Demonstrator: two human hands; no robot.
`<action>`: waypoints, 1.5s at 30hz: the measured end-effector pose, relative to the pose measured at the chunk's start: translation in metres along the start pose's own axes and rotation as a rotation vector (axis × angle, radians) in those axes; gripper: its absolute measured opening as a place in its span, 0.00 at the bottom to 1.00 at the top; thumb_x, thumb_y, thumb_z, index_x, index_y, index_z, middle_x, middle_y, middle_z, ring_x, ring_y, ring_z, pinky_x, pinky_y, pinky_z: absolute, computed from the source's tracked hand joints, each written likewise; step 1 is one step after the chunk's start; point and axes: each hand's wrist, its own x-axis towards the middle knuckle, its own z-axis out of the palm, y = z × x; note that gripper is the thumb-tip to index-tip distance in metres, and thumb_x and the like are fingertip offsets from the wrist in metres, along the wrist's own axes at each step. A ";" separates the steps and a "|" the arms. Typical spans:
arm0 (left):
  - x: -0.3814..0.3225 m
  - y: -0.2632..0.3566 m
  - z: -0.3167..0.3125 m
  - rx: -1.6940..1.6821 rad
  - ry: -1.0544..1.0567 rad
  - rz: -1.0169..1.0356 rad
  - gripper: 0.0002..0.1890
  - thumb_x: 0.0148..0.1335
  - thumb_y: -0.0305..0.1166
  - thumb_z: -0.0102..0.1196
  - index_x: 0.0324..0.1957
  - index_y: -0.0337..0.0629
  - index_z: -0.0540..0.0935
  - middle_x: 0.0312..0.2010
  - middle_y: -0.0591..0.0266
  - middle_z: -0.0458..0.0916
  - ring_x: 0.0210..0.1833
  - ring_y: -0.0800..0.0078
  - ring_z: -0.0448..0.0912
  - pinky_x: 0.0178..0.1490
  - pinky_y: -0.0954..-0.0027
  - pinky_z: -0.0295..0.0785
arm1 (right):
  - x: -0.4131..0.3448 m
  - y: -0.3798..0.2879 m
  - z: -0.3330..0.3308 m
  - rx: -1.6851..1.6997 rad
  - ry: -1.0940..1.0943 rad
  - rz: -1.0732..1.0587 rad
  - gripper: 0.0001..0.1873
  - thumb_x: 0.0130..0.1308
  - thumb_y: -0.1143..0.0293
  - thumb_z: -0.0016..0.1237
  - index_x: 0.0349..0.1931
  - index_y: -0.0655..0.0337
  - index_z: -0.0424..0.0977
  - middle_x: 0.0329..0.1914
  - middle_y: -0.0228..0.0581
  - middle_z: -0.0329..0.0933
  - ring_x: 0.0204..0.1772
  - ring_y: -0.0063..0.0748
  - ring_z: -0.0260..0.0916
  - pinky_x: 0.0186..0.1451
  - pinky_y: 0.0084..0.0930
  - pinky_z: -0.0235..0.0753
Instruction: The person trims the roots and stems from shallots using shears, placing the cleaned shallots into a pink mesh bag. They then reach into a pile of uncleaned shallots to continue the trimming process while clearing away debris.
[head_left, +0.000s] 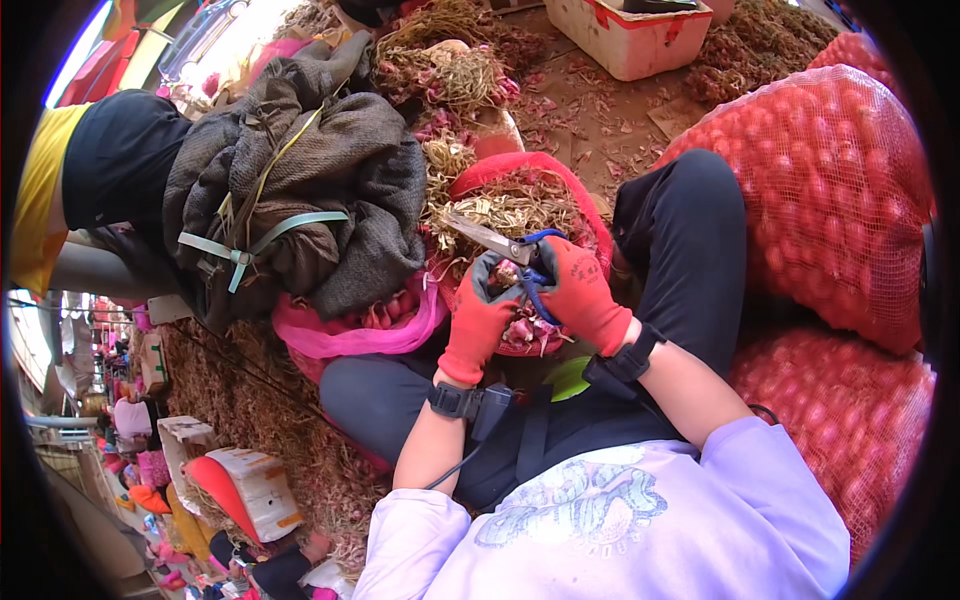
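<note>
My left hand (480, 315), in a red glove with grey palm, is closed on a small shallot bulb (505, 274). In my right hand (581, 289), gloved alike, are scissors (495, 238) with blue handles; their metal blades point up and left, just above the bulb. Both hands are close together over a red mesh bag (577, 187) with dry stalks and shallots at its mouth. Peeled-looking pink shallots (529, 330) lie just below the hands. A green leaf (568, 379) rests near my lap.
Full red mesh sacks of shallots (817, 180) stand at the right. A dark cloth bundle (300, 165) and a pink mesh bag (390, 337) are at the left. A white foam box (645, 45) stands beyond. A person's dark-clothed leg (127, 157) is at far left.
</note>
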 end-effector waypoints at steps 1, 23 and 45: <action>0.000 0.000 0.000 0.000 -0.003 0.000 0.26 0.47 0.21 0.60 0.51 0.34 0.70 0.46 0.59 0.73 0.49 0.74 0.72 0.53 0.72 0.68 | 0.000 0.002 0.001 -0.045 0.032 -0.047 0.16 0.53 0.70 0.55 0.42 0.65 0.69 0.28 0.47 0.71 0.31 0.43 0.70 0.36 0.30 0.70; 0.003 -0.012 -0.001 -0.222 0.012 0.062 0.24 0.50 0.19 0.58 0.51 0.34 0.69 0.47 0.60 0.73 0.49 0.75 0.72 0.53 0.74 0.68 | 0.008 0.004 -0.003 0.601 -0.082 0.316 0.15 0.56 0.71 0.53 0.41 0.66 0.68 0.33 0.35 0.75 0.35 0.24 0.71 0.39 0.21 0.72; 0.002 -0.011 -0.006 -0.151 0.021 0.007 0.23 0.48 0.18 0.58 0.49 0.33 0.71 0.44 0.61 0.75 0.47 0.76 0.73 0.52 0.75 0.68 | 0.009 0.002 -0.010 0.628 -0.217 0.315 0.13 0.55 0.76 0.54 0.40 0.67 0.69 0.34 0.31 0.73 0.39 0.16 0.69 0.44 0.19 0.72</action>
